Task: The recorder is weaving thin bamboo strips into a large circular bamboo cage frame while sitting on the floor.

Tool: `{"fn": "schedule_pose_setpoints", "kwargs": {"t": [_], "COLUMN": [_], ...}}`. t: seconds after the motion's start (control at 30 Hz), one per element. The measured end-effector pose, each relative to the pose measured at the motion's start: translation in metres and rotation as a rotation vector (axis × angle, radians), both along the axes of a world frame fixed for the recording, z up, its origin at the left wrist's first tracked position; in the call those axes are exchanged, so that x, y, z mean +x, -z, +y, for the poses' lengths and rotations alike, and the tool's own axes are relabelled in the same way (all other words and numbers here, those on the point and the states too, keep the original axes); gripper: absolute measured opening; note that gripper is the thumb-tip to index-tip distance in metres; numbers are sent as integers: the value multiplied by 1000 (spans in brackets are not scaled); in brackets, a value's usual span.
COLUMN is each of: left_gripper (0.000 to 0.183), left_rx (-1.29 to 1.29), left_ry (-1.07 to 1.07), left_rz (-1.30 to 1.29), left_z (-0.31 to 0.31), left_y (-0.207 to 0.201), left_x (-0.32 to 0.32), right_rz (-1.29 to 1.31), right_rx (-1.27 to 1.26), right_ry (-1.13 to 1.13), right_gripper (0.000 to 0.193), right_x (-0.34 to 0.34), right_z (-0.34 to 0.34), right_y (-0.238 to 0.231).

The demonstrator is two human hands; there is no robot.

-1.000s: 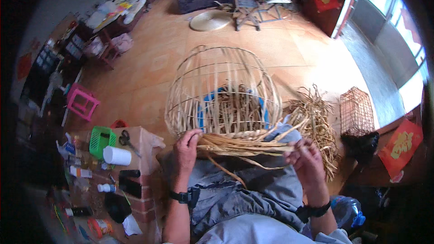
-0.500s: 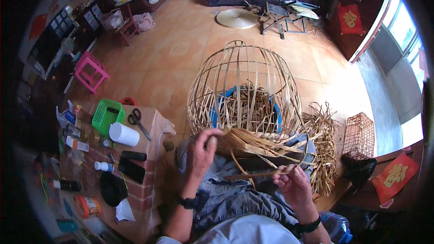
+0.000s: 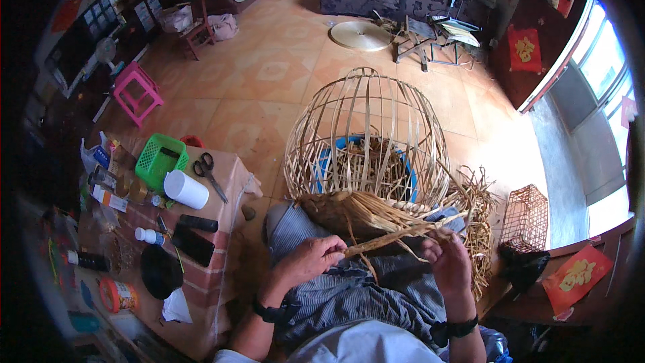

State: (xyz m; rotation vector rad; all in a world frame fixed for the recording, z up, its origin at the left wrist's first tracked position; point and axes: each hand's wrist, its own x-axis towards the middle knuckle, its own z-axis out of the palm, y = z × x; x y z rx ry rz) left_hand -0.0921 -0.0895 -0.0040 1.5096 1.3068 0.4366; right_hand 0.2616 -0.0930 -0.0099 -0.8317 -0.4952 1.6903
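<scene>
I have the left hand [image 3: 310, 260] nearer than the ribbed basket [image 3: 366, 104], toward its left side, with the fingers bent in and the thumb meeting the index: they pinch the left end of a flat straw strip [image 3: 386, 236]. From there I follow the strip up and to the right, across the near side of the ribbed basket. The right hand [image 3: 451, 260] is at the other end, nearer than the basket's right edge. Its fingers are curled and slightly spread, tips close by the strip; I cannot tell whether they close on it.

I see the straw bundle [image 3: 349, 208] lying over the trousers [image 3: 369, 296], just at the ribbed basket's near edge, its loose ends pointing right and down. Through the basket's ribs I make out a blue tub [image 3: 414, 188] with more dried straw in it. A straw heap [image 3: 480, 222] spreads right of the ribbed basket, and farther right stands a wire cage [image 3: 527, 218]. Left of the ribbed basket is the desk [image 3: 232, 169], carrying scissors [image 3: 210, 176], a white cylinder [image 3: 187, 189] and a green crate [image 3: 151, 176].
</scene>
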Motion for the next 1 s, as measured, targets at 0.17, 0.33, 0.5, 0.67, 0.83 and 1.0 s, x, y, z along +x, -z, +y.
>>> {"fn": "schedule_pose_setpoints", "kwargs": {"t": [0.17,0.33,0.5,0.67,0.83,1.0], "left_gripper": [19,15,12,12,13,15], "left_rx": [305,428,440,405,530,590], "left_ry": [-120,-270,-191,-106,-101,-207], "left_rz": [121,337,317,241,68,-86], "left_z": [4,12,10,8,19,41], "left_y": [2,-11,-5,-20,-20,-13], "left_x": [2,2,-9,9,27,27], "right_rz": [-690,-805,-779,-1856,-1606,-1498], "right_rx": [-63,229,103,503,1109,1088], "right_ry": [-677,-157,119,472,-172,-299], "right_gripper": [43,24,32,32,44,25], "right_x": [-31,-42,34,32,-87,-117], "right_z": [-6,23,63,67,48,58], "right_y": [-49,-70,-75,-78,-79,-52]}}
